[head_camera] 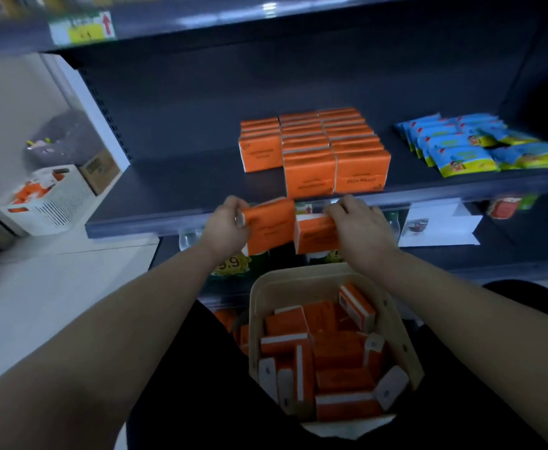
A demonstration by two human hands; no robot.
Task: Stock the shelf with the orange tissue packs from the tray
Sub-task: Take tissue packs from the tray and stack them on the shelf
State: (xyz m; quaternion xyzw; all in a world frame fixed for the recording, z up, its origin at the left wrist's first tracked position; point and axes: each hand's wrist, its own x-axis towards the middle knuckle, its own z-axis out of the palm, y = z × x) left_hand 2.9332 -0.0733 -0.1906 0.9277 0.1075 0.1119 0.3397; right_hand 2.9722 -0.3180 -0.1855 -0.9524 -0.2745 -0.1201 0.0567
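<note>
Each hand grips one orange rectangular tissue pack, left hand and right hand, just below the dark shelf edge (open space lies up-left of the stocked orange rows).

Orange tissue packs upright on dark shelf, 3 rows. 2 more at shelf's front edge, side by side: one pack in left hand, other pack in right hand. Beige tray below holds loose packs, jumbled.
</note>
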